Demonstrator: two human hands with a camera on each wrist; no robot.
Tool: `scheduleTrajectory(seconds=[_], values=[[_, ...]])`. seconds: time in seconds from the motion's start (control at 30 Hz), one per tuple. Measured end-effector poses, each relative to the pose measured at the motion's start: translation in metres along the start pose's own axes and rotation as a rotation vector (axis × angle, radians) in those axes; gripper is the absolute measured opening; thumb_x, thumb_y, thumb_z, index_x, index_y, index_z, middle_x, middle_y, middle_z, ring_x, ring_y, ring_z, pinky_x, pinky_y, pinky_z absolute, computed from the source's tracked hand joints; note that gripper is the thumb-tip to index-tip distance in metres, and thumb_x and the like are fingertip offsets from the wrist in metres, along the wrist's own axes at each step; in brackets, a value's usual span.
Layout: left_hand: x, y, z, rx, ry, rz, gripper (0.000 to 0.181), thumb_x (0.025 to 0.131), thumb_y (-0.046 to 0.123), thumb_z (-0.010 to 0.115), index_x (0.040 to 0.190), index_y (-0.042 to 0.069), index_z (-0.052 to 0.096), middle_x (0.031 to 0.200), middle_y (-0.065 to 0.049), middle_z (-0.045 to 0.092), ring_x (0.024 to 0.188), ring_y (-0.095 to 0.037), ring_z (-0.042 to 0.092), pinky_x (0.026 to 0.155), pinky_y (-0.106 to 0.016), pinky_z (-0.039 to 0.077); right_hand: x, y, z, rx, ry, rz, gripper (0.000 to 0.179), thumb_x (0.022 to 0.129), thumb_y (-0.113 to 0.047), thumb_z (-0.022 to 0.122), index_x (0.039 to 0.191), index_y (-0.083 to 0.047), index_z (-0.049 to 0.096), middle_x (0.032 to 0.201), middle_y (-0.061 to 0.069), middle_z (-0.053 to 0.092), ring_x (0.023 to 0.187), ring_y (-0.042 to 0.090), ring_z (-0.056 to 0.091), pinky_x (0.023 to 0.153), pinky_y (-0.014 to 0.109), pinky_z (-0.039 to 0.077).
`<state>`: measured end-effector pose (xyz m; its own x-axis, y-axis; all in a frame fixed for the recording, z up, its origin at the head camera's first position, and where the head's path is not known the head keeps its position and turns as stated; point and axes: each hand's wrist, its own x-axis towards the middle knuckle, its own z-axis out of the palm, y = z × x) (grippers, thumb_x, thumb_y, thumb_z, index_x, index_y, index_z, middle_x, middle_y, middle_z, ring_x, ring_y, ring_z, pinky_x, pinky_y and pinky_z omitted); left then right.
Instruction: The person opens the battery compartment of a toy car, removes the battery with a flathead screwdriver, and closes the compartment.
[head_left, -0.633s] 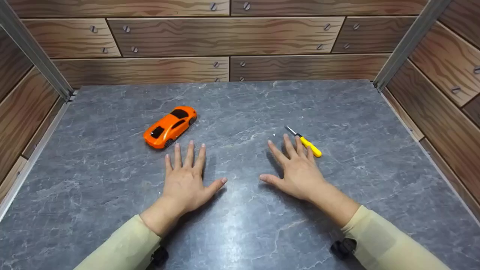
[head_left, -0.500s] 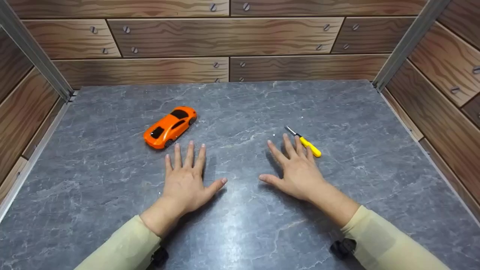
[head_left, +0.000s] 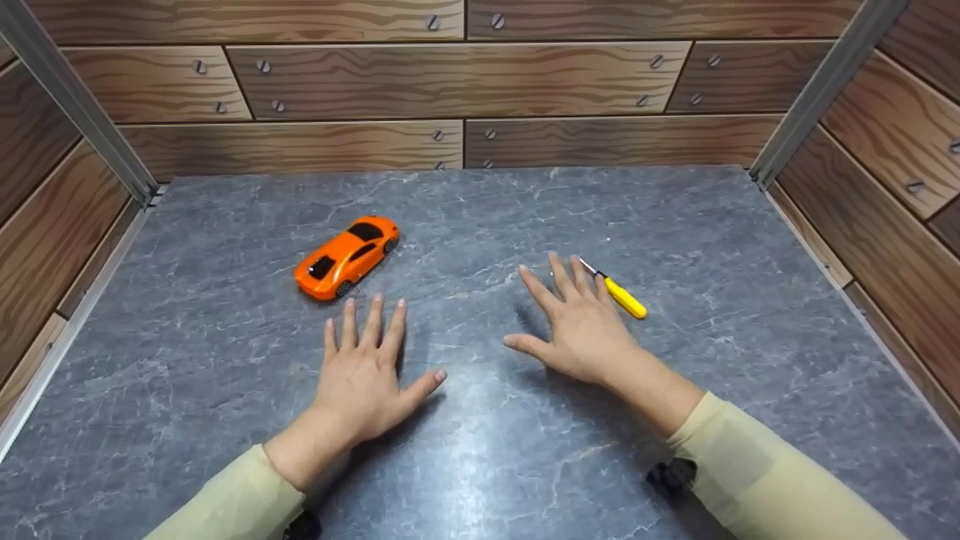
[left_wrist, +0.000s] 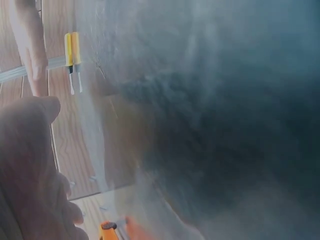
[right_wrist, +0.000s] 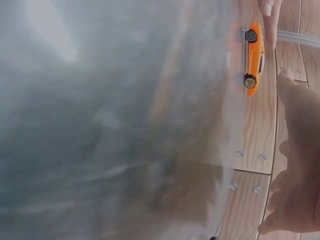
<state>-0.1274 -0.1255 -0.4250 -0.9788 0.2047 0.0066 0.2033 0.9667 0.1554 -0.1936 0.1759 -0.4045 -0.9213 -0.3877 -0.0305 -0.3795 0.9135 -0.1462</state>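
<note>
My left hand (head_left: 360,390) is held palm down over the grey tabletop, its fingers spread and straight, with nothing in it. Just beyond its fingertips stands an orange toy car (head_left: 347,259) with black windows, apart from the hand; the right wrist view catches the toy car (right_wrist: 254,60) side-on. Flat and spread too, my right hand (head_left: 589,334) holds nothing. A small screwdriver (head_left: 624,298) with a yellow handle lies by its fingers, which overlap part of the shaft in the head view. In the left wrist view the screwdriver (left_wrist: 69,49) shows its black collar and thin metal shaft.
The tabletop (head_left: 480,217) is grey, marble-patterned and shiny. Wood-print panels (head_left: 352,82) wall it in at the back and both sides. Metal posts (head_left: 817,97) stand at the two back corners.
My right hand has moved slightly forward and left, now overlapping the screwdriver's shaft more. The left hand has drawn slightly back toward me. The head view has shifted a little; car and screwdriver stay put.
</note>
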Motion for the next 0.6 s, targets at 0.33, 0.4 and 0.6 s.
scheduleTrajectory(seconds=[0.33,0.4,0.6], values=[[-0.021,-0.027,-0.006,0.015,0.017,-0.013,0.107,0.095,0.082,0.049,0.17,0.01,0.023,0.173,-0.024,0.017,0.156,-0.055,0.012,0.122,-0.075,0.012,0.045,-0.019,-0.022,0.078,0.008,-0.065,0.101,0.094,-0.085,0.046,0.172,-0.033,0.009,0.178,0.014,0.0,0.162,0.04,-0.003,0.127,0.068,0.008],[-0.025,-0.034,-0.007,0.017,0.033,-0.025,0.107,0.095,0.082,0.05,0.169,0.009,0.025,0.172,-0.025,0.019,0.155,-0.056,0.014,0.122,-0.076,0.013,0.055,-0.023,-0.025,0.093,0.02,-0.083,0.101,0.094,-0.084,0.047,0.172,-0.032,0.01,0.178,0.014,0.001,0.162,0.04,-0.002,0.127,0.067,0.008],[-0.034,-0.053,-0.014,0.0,0.07,-0.078,0.108,0.096,0.081,0.05,0.168,0.004,0.025,0.17,-0.029,0.02,0.153,-0.059,0.016,0.121,-0.077,0.012,0.082,-0.04,-0.025,0.096,0.011,-0.148,0.1,0.096,-0.08,0.051,0.172,-0.03,0.01,0.178,0.012,0.001,0.162,0.039,-0.001,0.128,0.065,0.007]])
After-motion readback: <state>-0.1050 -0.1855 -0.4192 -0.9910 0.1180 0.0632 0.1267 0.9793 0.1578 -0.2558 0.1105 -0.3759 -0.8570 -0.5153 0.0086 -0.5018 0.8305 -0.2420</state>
